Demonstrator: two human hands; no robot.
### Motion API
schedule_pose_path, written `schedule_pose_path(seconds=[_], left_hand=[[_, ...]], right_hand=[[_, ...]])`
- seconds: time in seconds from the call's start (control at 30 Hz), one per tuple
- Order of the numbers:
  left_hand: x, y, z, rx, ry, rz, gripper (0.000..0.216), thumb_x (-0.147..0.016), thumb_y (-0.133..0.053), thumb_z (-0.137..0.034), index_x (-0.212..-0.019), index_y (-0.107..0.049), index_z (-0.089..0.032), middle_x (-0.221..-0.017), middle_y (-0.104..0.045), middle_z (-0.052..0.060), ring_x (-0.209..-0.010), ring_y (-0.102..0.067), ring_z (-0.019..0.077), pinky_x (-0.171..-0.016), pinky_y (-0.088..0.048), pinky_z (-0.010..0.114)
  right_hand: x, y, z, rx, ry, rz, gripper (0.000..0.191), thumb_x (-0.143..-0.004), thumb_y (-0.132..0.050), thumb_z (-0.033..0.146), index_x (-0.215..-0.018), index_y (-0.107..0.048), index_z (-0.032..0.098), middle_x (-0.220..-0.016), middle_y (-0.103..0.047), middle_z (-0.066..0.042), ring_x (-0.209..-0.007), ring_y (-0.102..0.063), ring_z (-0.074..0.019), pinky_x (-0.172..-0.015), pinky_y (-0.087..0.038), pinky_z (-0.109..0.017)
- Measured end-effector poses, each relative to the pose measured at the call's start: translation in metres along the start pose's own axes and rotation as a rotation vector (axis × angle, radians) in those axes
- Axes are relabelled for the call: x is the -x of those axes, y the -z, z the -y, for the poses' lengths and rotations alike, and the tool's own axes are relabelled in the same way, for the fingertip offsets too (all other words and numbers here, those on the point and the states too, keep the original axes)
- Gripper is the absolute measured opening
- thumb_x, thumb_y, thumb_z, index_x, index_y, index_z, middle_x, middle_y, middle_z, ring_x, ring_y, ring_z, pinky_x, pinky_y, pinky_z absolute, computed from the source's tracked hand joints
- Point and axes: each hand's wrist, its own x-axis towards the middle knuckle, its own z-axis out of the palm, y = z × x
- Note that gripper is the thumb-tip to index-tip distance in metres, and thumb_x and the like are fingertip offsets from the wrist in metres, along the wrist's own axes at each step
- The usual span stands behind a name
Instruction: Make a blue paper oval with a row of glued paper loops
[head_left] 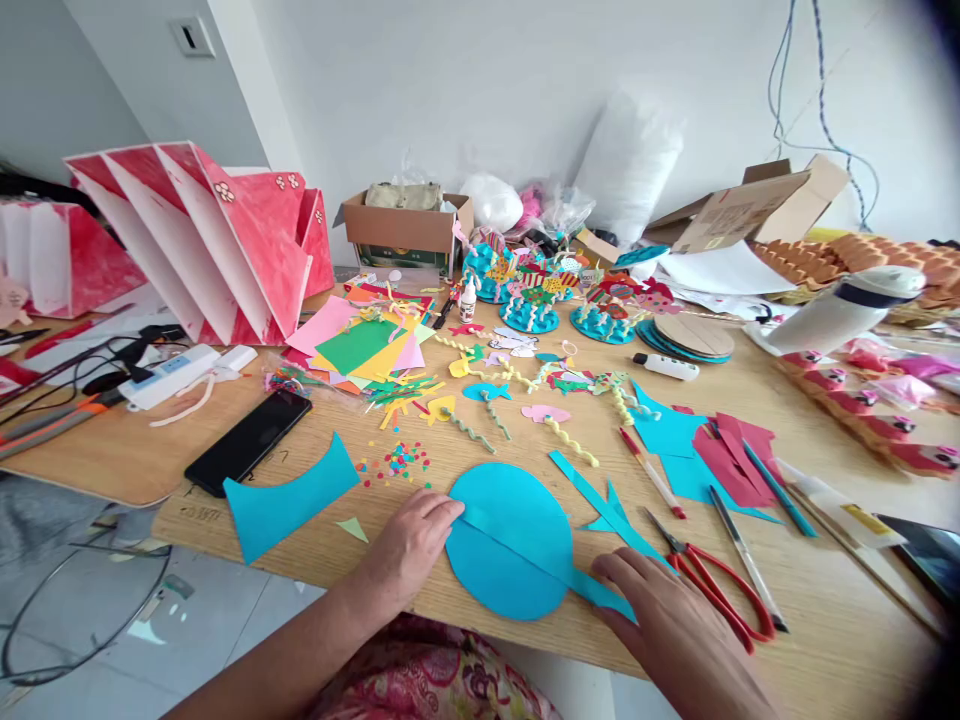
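Note:
A round blue disc (502, 590) lies flat at the table's front edge. Across it runs a blue paper strip (589, 586), slanting down to the right past the disc's rim. My left hand (405, 548) pinches the strip's left end at the disc's left edge. At the other end, my right hand (660, 615) has its thumb and fingers closed on the strip, just right of the disc. Red-handled scissors (712, 585) lie partly open beyond my right hand. Another blue strip (611, 515) and small blue offcuts are close behind those fingers.
A curved blue paper offcut (292, 505) and a black phone (249, 440) lie to the left. Confetti dots (405, 460), paper fish and coloured sheets (360, 345) cover the middle. Pens, red paper (739, 460) and a glue bottle (666, 366) are on the right.

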Motion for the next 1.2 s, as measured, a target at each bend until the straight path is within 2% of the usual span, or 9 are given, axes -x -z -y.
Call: schedule_pose_path(seconds=[0.23,0.47,0.6,0.7,0.8,0.93,1.03,1.13,1.2], left_hand=[[-0.001,0.003,-0.002,0.021,0.034,0.025,0.029,-0.078,-0.049,-0.001,-0.102,-0.056,-0.016,-0.092,-0.064,0.005,-0.086,-0.061,0.0162,-0.077,-0.054,0.03],[0.0,0.005,-0.004,0.0,0.032,0.051,0.031,-0.077,-0.048,0.0,-0.101,-0.056,-0.017,-0.094,-0.064,0.005,-0.087,-0.061,0.0168,-0.079,-0.054,0.031],[-0.001,0.006,-0.004,-0.008,0.014,0.039,0.03,-0.076,-0.047,0.0,-0.099,-0.057,-0.016,-0.092,-0.064,0.005,-0.086,-0.061,0.0169,-0.078,-0.054,0.031],[-0.001,0.006,-0.004,-0.012,0.0,0.024,0.03,-0.076,-0.046,0.001,-0.098,-0.057,-0.016,-0.091,-0.064,0.005,-0.085,-0.061,0.0169,-0.077,-0.055,0.031],[-0.001,0.006,-0.004,-0.007,-0.009,0.022,0.031,-0.076,-0.044,0.003,-0.099,-0.056,-0.015,-0.091,-0.064,0.005,-0.085,-0.061,0.0163,-0.078,-0.055,0.03],[0.0,0.005,-0.003,-0.004,-0.011,0.025,0.031,-0.078,-0.043,0.001,-0.101,-0.055,-0.015,-0.093,-0.063,0.006,-0.087,-0.061,0.0167,-0.079,-0.054,0.031],[0.001,0.004,-0.002,0.001,0.003,0.033,0.031,-0.079,-0.043,0.0,-0.102,-0.055,-0.016,-0.095,-0.063,0.006,-0.088,-0.061,0.0171,-0.08,-0.054,0.032],[0.002,0.004,-0.002,0.009,0.02,0.043,0.032,-0.078,-0.042,0.0,-0.101,-0.055,-0.017,-0.095,-0.063,0.006,-0.088,-0.061,0.017,-0.08,-0.054,0.032],[0.002,0.004,-0.003,0.007,0.033,0.047,0.033,-0.078,-0.041,0.0,-0.101,-0.055,-0.018,-0.095,-0.063,0.005,-0.088,-0.061,0.0169,-0.08,-0.054,0.032]], right_hand=[[-0.018,0.022,0.003,-0.113,0.024,0.17,0.014,-0.075,-0.048,0.012,-0.068,-0.057,0.02,-0.08,-0.063,-0.004,-0.074,-0.059,-0.0197,-0.061,-0.041,-0.027],[-0.036,0.039,0.008,-0.191,-0.053,0.01,0.021,-0.084,-0.04,0.024,-0.073,-0.057,0.023,-0.07,-0.064,0.0,-0.067,-0.059,-0.0164,-0.057,-0.036,-0.024],[-0.051,0.03,0.017,-0.11,-0.145,-0.02,0.015,-0.085,-0.045,0.028,-0.082,-0.058,0.021,-0.08,-0.066,-0.003,-0.071,-0.061,-0.0186,-0.056,-0.034,-0.026],[-0.058,0.022,0.02,-0.068,-0.167,-0.025,0.015,-0.085,-0.046,0.028,-0.079,-0.059,0.021,-0.081,-0.065,-0.003,-0.072,-0.061,-0.0184,-0.055,-0.032,-0.025],[-0.055,0.021,0.016,-0.01,-0.24,-0.048,0.02,-0.086,-0.042,0.022,-0.073,-0.058,0.02,-0.079,-0.064,-0.005,-0.072,-0.061,-0.0192,-0.053,-0.03,-0.025],[-0.038,0.026,0.005,0.029,-0.353,-0.097,0.017,-0.085,-0.039,0.019,-0.084,-0.056,0.02,-0.087,-0.063,-0.007,-0.072,-0.061,-0.021,-0.05,-0.03,-0.026],[-0.02,0.024,0.003,-0.096,-0.259,-0.083,0.015,-0.086,-0.04,0.023,-0.09,-0.055,0.022,-0.092,-0.062,-0.005,-0.076,-0.061,-0.0196,-0.055,-0.037,-0.027],[-0.008,0.015,0.011,-0.282,-0.097,0.027,0.014,-0.081,-0.047,0.025,-0.092,-0.056,0.023,-0.1,-0.06,-0.004,-0.08,-0.061,-0.0176,-0.064,-0.041,-0.026],[-0.005,0.01,0.019,-0.318,-0.081,0.069,0.016,-0.077,-0.05,0.022,-0.092,-0.057,0.022,-0.101,-0.06,-0.005,-0.086,-0.059,-0.0186,-0.068,-0.041,-0.026]])
